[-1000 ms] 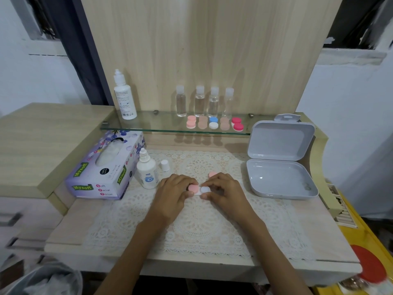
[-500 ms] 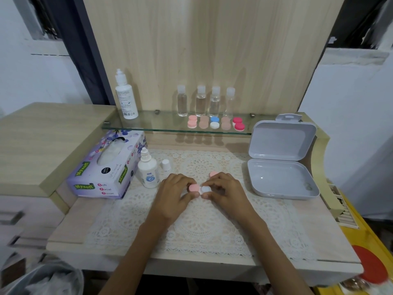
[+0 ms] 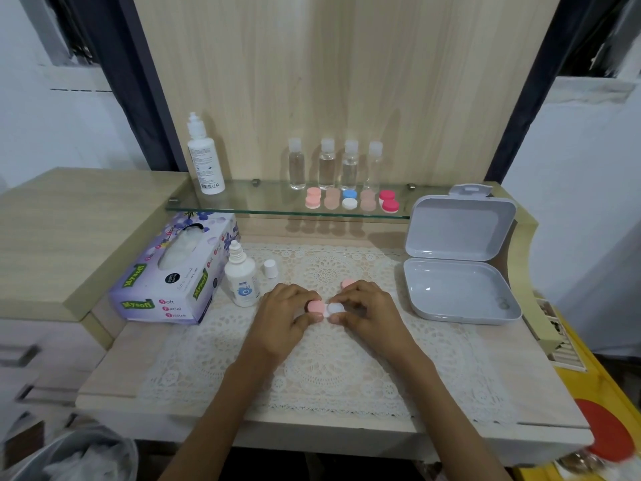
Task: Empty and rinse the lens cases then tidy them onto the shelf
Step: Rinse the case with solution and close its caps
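1. Left hand (image 3: 281, 317) & right hand (image 3: 371, 314) meet over the white lace mat (image 3: 329, 373) on the pale wooden bench (image 3: 114, 369). The small plastic twin-cup lens case (image 3: 326, 308) lies between them, low over or on the mat.
2. Left fingers (image 3: 310, 318) are clamped on its round pink cap (image 3: 315, 306), thumb nearest the camera, the rest curled over. Right fingers (image 3: 339, 319) pinch the white round end (image 3: 335, 308). Can't tell if that end is a lid or an open cup.
3. A loose pink round cap (image 3: 348, 283) lies just behind the right fingers.
4. Handling, my guess: v. light, stiff, smooth plastic, and slippery if wet w/ solution. It won't crush, but it's small enough to squirt out of a pinch. Any liquid inside spills when tilted, so keep it level till ready to tip.
5. Best hold, I'd say: one hand pins the body by its sides, the other takes the cap rim btwn thumb & forefinger & twists. Rim detail is too small to see.
6. The glass shelf (image 3: 263, 203) w/ a row of five coloured cases (image 3: 349, 199) is well beyond the fingers, straight ahead. A small white solution bottle (image 3: 241, 282), uncapped, stands near the left fingers, on their outer side.
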`<control>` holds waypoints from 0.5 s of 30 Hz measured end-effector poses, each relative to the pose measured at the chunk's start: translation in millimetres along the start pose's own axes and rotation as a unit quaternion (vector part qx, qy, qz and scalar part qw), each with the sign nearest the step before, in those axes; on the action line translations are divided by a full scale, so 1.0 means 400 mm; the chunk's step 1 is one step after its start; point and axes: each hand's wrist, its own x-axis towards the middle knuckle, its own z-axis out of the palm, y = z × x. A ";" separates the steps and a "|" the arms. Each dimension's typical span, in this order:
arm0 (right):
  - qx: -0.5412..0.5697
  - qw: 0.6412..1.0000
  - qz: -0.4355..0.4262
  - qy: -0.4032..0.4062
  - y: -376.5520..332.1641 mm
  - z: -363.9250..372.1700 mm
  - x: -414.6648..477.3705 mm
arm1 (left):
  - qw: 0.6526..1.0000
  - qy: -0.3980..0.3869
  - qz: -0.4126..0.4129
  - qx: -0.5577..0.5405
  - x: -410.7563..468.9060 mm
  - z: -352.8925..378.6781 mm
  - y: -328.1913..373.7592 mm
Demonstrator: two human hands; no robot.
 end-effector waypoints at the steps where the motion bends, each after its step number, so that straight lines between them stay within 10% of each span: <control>1: 0.006 1.000 0.003 0.000 0.000 -0.001 -0.001 | 1.000 -0.001 0.000 0.000 -0.001 0.000 0.001; 10: 0.025 0.999 -0.018 0.044 -0.012 -0.005 -0.015 | 1.000 0.006 -0.009 -0.004 -0.002 0.002 -0.002; 15: -0.141 0.981 -0.058 0.119 0.031 0.014 -0.004 | 1.000 0.003 -0.013 -0.007 0.000 0.002 0.001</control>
